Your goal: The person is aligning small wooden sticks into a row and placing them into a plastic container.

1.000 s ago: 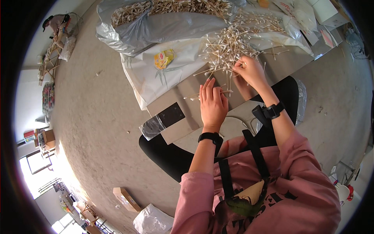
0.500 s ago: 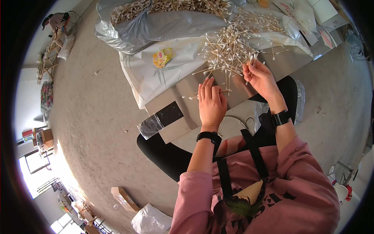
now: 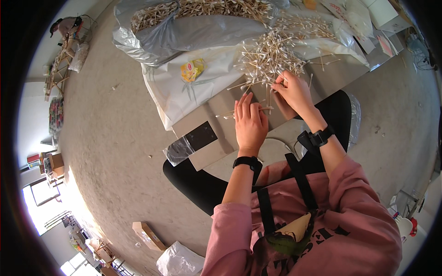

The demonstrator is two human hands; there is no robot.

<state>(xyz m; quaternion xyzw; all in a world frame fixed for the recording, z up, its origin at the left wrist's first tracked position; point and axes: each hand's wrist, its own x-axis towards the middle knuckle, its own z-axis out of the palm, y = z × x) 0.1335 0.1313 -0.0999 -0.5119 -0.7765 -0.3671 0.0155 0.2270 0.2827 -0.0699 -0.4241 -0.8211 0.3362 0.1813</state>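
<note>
My left hand (image 3: 251, 125) hides the middles of several cotton swabs (image 3: 226, 117); whether my right hand (image 3: 294, 94) pinches one, I can't tell. The top edge crops the grey plastic bag (image 3: 207, 28).

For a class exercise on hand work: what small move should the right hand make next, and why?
Perhaps pinch just one from the swab pile: the right hand is at its near edge, fingers bent, while the left hand covers a few swabs.

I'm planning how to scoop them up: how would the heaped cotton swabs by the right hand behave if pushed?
The heaped cotton swabs would probably scatter rather than slide as one block, since they lie crossed at all angles. Each looks light and fairly stiff, being a thin, straight, white-tipped stick.
</note>
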